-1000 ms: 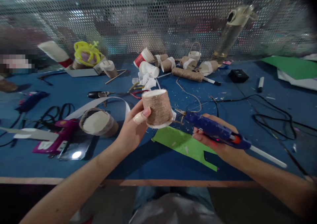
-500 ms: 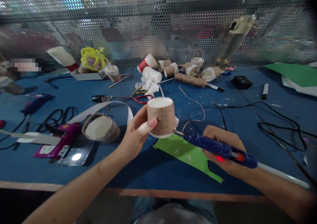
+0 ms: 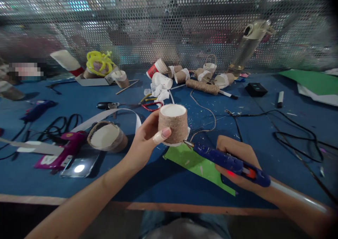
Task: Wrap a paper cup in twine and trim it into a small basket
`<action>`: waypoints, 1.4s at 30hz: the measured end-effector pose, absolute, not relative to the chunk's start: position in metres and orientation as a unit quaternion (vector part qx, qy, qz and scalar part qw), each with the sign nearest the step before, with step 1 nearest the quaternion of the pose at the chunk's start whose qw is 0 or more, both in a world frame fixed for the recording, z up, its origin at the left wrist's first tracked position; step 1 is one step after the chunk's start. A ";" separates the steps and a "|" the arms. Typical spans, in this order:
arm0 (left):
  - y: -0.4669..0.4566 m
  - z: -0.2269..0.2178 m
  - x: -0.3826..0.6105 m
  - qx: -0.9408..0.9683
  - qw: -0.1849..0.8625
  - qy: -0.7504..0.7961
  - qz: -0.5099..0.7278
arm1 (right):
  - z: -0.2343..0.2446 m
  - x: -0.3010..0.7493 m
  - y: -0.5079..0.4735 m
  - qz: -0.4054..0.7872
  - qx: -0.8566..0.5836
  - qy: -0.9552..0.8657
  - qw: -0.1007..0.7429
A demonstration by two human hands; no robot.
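Note:
A paper cup wrapped in brown twine [image 3: 174,126] is upside down in my left hand [image 3: 148,136], its white base facing up. My thumb presses on the near side; the other fingers are mostly hidden behind the cup. My right hand [image 3: 237,158] is closed round a blue glue gun [image 3: 224,159] with a red light and a clear glue stick out of its back. The nozzle points at the cup's lower right edge; whether it touches I cannot tell. A strand of twine [image 3: 203,130] trails on the table near the nozzle. Below lies a green paper piece [image 3: 200,168].
On the left are a twine-wrapped basket [image 3: 108,136], a purple glue gun [image 3: 63,151], a lit phone [image 3: 80,165] and cables. Red-handled scissors [image 3: 151,106], a twine roll [image 3: 202,86] and several cups stand farther back. A bottle [image 3: 246,48] leans against the perforated metal screen [image 3: 148,27].
The cup has shifted slightly right in my left hand's grip. The glue gun has moved slightly left and down, its nozzle staying by the cup's lower edge.

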State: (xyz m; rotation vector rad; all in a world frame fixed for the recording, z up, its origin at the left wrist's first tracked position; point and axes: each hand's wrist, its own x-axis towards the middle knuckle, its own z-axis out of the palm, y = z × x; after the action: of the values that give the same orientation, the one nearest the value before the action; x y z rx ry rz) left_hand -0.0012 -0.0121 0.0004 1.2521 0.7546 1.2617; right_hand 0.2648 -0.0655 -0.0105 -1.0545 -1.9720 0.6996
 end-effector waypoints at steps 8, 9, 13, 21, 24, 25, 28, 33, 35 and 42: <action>-0.013 0.005 0.000 0.516 0.585 0.319 0.538 | -0.008 0.266 -0.064 0.247 -0.430 -0.782 0.378; -0.013 0.005 0.000 0.515 0.588 0.317 0.537 | -0.007 0.267 -0.064 0.248 -0.432 -0.781 0.378; -0.012 0.004 0.000 0.513 0.598 0.310 0.532 | -0.007 0.267 -0.064 0.253 -0.429 -0.778 0.382; -0.012 0.005 0.000 0.490 0.610 0.314 0.537 | -0.005 0.265 -0.064 0.266 -0.443 -0.767 0.381; -0.011 0.007 -0.001 0.460 0.623 0.316 0.548 | -0.004 0.266 -0.062 0.278 -0.457 -0.748 0.392; -0.010 0.008 -0.001 0.448 0.628 0.315 0.553 | -0.003 0.267 -0.061 0.280 -0.459 -0.744 0.397; -0.010 0.010 -0.002 0.416 0.643 0.312 0.562 | -0.005 0.267 -0.060 0.280 -0.453 -0.735 0.420; -0.009 0.012 0.000 0.364 0.685 0.316 0.546 | -0.007 0.262 -0.062 0.285 -0.434 -0.722 0.457; -0.009 0.013 0.001 0.355 0.699 0.313 0.536 | -0.006 0.257 -0.065 0.284 -0.437 -0.709 0.474; -0.012 0.008 0.006 0.366 0.721 0.337 0.482 | -0.006 0.247 -0.067 0.266 -0.459 -0.666 0.524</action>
State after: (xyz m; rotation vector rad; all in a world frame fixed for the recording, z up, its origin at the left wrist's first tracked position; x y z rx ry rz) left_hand 0.0061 -0.0120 0.0082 0.8087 0.7439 1.0645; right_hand 0.2468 -0.0675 -0.0064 -1.0997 -1.5942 0.6374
